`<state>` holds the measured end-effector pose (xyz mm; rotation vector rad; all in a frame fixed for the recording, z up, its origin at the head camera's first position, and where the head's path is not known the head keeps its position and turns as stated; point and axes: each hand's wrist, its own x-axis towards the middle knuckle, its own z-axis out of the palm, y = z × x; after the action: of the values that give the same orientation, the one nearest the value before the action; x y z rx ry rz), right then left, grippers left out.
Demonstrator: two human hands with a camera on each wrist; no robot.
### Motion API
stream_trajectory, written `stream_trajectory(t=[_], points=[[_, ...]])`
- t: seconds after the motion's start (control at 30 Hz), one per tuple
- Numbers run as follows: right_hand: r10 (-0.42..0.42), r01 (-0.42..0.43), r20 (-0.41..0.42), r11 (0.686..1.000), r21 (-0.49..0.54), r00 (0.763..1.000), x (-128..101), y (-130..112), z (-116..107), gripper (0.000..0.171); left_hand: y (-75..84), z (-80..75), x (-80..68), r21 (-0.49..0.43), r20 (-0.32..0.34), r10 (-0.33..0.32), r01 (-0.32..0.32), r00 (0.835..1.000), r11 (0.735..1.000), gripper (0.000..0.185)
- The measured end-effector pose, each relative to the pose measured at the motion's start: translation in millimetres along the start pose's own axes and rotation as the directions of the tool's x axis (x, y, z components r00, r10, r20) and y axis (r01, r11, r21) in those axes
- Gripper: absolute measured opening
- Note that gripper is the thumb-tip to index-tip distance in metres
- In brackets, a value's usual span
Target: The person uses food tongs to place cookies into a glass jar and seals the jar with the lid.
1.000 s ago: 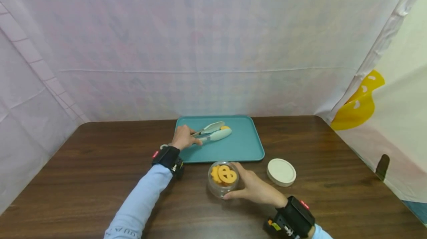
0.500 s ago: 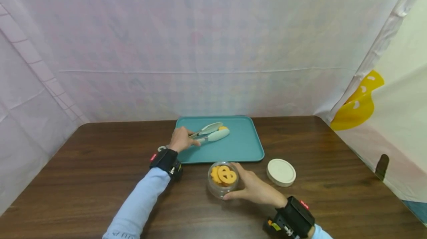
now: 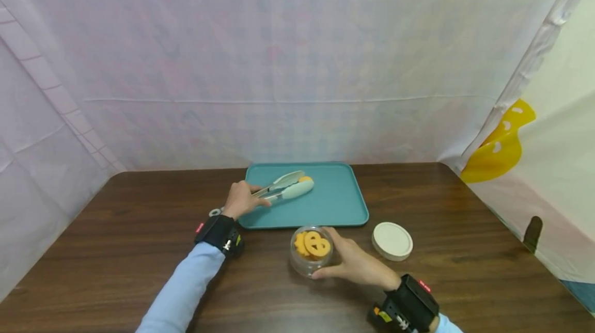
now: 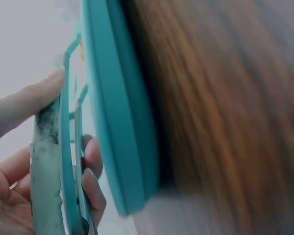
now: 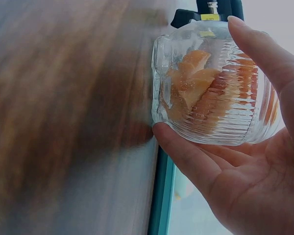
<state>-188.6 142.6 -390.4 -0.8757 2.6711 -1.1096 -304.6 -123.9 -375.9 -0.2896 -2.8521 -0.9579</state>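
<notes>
Since the earlier frame my left hand has drawn back toward the tray's near-left edge, taking the tongs with it; their tips now lie closer to the tray's left half. Fingers and thumb are curled round the tongs' handles, tips narrow around an orange cookie on the teal tray. My right hand cups the glass jar of cookies, standing on the table just in front of the tray. White lid lies to the jar's right.
</notes>
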Motion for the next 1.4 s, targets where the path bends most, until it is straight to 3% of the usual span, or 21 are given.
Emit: stream_trajectory(t=[0.33,0.57,0.9,1.23,1.4], points=[[0.001,-0.001,-0.004,1.000,-0.012,1.000,0,1,0,0.083,-14.2,-11.4,-8.6,-0.028,-0.012,0.121,-0.122,0.993,0.992,0.050],[0.003,-0.003,0.005,1.000,0.000,1.000,0,0,-1,0.083,-17.5,-24.0,-21.2,-0.095,0.054,0.147,-0.141,0.988,0.985,0.052],[0.008,-0.008,0.015,1.000,0.012,1.000,0,0,-1,0.084,-19.7,-47.6,-36.6,-0.140,0.077,0.257,-0.245,0.963,0.959,0.055],[0.003,-0.003,0.023,1.000,0.024,1.000,0,0,-1,0.086,-26.1,-66.1,-46.7,-0.207,0.102,0.298,-0.273,0.949,0.940,0.055],[-0.007,0.007,0.026,1.000,0.018,1.000,0,1,-1,0.087,-27.8,-71.0,-51.3,-0.264,0.133,0.335,-0.293,0.933,0.919,0.055]])
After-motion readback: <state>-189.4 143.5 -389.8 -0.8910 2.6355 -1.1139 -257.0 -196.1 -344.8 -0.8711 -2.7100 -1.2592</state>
